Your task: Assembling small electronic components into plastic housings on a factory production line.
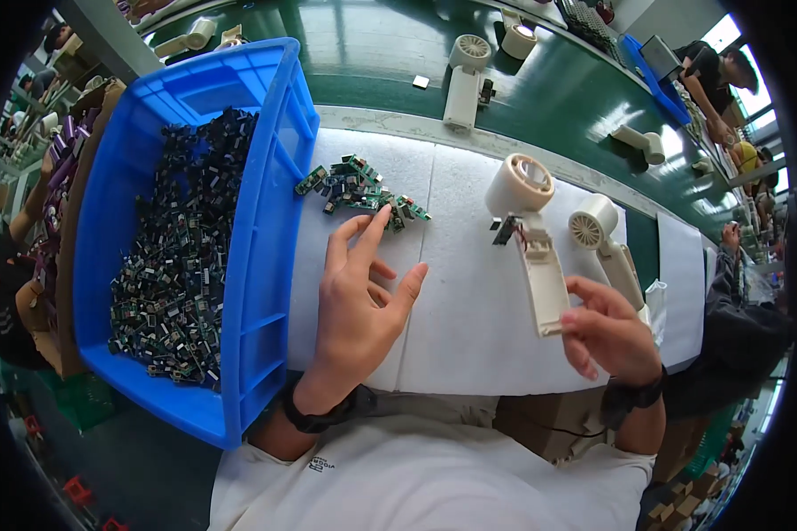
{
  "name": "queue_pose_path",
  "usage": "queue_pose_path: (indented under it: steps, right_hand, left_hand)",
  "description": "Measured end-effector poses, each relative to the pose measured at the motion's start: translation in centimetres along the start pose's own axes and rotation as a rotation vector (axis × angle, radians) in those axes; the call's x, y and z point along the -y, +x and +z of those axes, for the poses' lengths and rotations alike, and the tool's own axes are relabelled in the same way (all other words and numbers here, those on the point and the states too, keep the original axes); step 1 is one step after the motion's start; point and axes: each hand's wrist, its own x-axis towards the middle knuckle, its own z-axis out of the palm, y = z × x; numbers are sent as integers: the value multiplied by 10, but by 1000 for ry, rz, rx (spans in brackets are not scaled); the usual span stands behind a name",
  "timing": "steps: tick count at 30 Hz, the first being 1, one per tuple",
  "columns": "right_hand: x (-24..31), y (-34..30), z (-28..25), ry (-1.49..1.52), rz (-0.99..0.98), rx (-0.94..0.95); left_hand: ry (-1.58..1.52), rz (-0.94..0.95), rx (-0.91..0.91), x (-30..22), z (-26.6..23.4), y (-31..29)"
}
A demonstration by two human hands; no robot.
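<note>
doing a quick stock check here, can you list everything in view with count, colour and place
Blue bin: one, blue, left
Circuit boards: too many to count, green and dark, in the bin
Board pile: one, green, beside the bin
White sheets: at least two, white, before the person
Open housing: one, cream, in the right hand
Second housing: one, cream, right of it
Other housings: several, cream, mostly on the green surface
Green surface: one, green, beyond the sheets
Blue tray: one, blue, upper right
Purple cylinders: several, purple, far left
Other people: several, dark clothing, edges
Wristbands: two, black, wrists
Left hand: one, bare, at the board pile
Right hand: one, bare, at the open housing's lower end
</note>
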Motion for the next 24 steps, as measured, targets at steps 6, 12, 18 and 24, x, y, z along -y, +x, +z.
queue_pose_path:
  steps: [6,12,18,24]
  right_hand:
    - [87,70,-56,-34,-264,-238]
    - [137,172,-153,-30,-339,-382]
    - [151,185,-108,-690,-244,-660]
    - [165,197,-34,-1361,-367,-339]
  left_hand:
    - [5,56,26,2,1,-1]
    - [-93,131,-55,8,8,-7]
    - [-108,217,-152,20,11,-14]
    - [-112,163,-150,18,9,-13]
